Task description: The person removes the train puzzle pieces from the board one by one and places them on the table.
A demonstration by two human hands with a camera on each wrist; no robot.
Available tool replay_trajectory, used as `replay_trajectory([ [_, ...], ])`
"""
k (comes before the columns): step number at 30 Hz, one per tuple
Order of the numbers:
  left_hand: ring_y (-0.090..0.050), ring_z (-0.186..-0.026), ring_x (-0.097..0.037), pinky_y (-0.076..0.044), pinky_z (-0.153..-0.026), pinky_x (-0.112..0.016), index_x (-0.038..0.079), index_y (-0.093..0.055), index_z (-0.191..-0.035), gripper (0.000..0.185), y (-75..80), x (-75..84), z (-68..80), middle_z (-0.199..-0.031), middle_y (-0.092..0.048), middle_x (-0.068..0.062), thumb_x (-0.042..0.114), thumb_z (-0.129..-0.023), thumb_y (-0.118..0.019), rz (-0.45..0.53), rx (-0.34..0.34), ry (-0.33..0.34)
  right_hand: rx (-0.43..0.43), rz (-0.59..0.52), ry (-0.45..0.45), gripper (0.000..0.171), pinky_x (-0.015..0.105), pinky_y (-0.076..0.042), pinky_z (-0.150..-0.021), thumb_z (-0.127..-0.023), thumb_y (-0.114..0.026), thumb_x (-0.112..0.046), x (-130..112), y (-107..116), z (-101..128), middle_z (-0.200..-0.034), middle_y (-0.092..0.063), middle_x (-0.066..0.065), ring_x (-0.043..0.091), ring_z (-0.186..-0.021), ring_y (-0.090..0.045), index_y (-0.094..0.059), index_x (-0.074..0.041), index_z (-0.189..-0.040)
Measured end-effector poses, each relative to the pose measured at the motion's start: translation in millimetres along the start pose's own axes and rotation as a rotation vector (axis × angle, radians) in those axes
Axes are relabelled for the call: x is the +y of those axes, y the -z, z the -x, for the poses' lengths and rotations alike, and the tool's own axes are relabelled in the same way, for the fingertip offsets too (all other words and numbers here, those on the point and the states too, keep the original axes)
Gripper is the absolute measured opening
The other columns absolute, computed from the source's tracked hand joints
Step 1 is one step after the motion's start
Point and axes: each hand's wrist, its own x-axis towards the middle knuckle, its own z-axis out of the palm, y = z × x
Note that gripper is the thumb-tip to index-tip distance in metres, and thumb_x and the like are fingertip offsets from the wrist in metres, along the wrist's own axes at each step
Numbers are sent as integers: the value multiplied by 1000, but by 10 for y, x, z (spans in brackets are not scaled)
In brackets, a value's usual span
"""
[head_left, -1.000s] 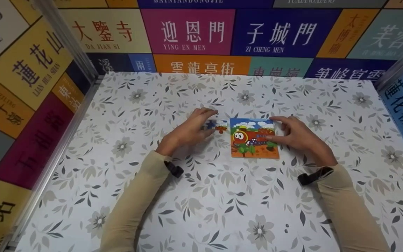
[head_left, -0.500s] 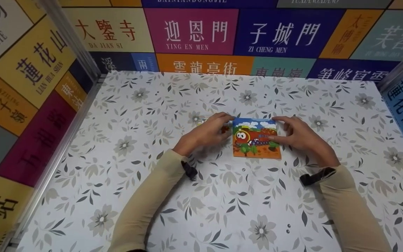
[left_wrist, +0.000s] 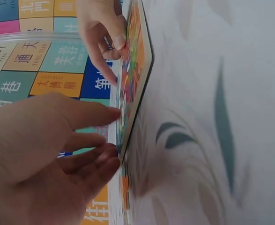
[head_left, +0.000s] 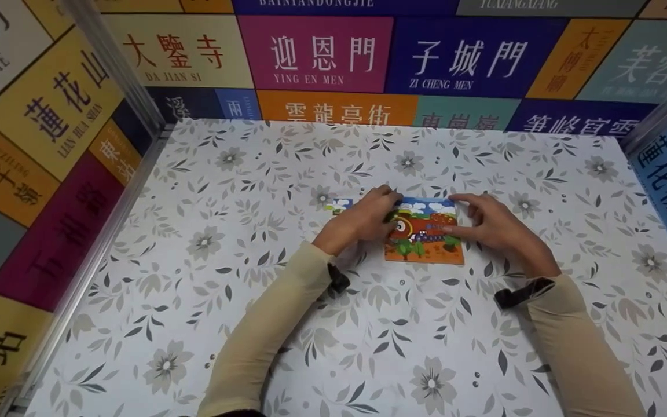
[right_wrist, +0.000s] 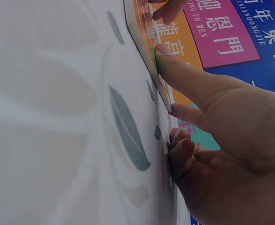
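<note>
A small square picture puzzle (head_left: 426, 234) with a red cartoon train lies on the table. My left hand (head_left: 368, 214) covers its upper left part. In the left wrist view, the left thumb reaches over the picture and the curled fingertips (left_wrist: 110, 161) meet the board's edge. My right hand (head_left: 495, 223) holds the right side, its thumb on the picture and index finger at the top right corner. The right wrist view shows that thumb (right_wrist: 165, 58) along the thin board's edge. Left of the puzzle lies a cloud-patterned picture strip (head_left: 342, 204), partly hidden behind the left hand.
A white table (head_left: 310, 324) with a grey leaf and flower print carries the puzzle. Panels with coloured Chinese lettering (head_left: 322, 55) stand along its back and sides. Both wrists wear dark bands (head_left: 339, 279).
My left hand has moved right, from over the strip to the puzzle's upper left part. The strip's left end now shows behind it. The right hand stays at the puzzle's right side.
</note>
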Motion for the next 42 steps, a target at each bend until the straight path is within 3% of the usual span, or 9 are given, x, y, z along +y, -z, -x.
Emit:
replay_trajectory([
  [7,-46,-124,-18,-44,-108,-34,13,-44,-150,55,-11,5,-25,-136,-46,-8,26,-100,-62,-13,24,15,5,3,18,76,37,-37,-73,-85,-79,-46,-14,-26,-20,-106,-49,14,24,-89,-44,-49,-19,-149],
  [13,-45,-123,-19,-44,-106,-35,16,-43,-152,58,13,25,-39,-134,-47,-8,22,-98,-65,18,21,41,1,-9,0,77,38,-36,-75,-83,-79,-49,-23,-31,-26,-107,-48,13,24,-90,-44,-49,-22,-149],
  [20,-42,-126,-20,-42,-108,-36,20,-43,-152,61,8,43,-77,-138,-46,-7,27,-97,-67,-25,17,45,-6,1,-18,77,38,-37,-74,-84,-78,-49,-16,-15,-4,-107,-48,14,25,-90,-45,-49,-22,-149],
  [28,-43,-126,-20,-41,-107,-37,22,-44,-151,64,3,47,-81,-141,-44,-5,24,-94,-72,-8,78,4,5,11,13,77,37,-37,-71,-85,-78,-47,-4,-2,-5,-103,-50,14,24,-85,-45,-48,-18,-150],
  [34,-51,-116,-14,-47,-100,-33,20,-44,-151,63,6,46,-81,-137,-45,-5,20,-94,-71,36,105,-32,12,27,47,75,34,-37,-68,-86,-78,-45,11,2,-11,-100,-51,14,23,-82,-44,-49,-16,-149],
  [42,-54,-120,-13,-49,-101,-31,20,-46,-149,65,4,47,-91,-138,-45,-3,17,-91,-74,35,126,-50,13,17,-6,76,35,-37,-68,-84,-78,-50,3,-8,-10,-101,-50,12,23,-84,-44,-50,-21,-149],
])
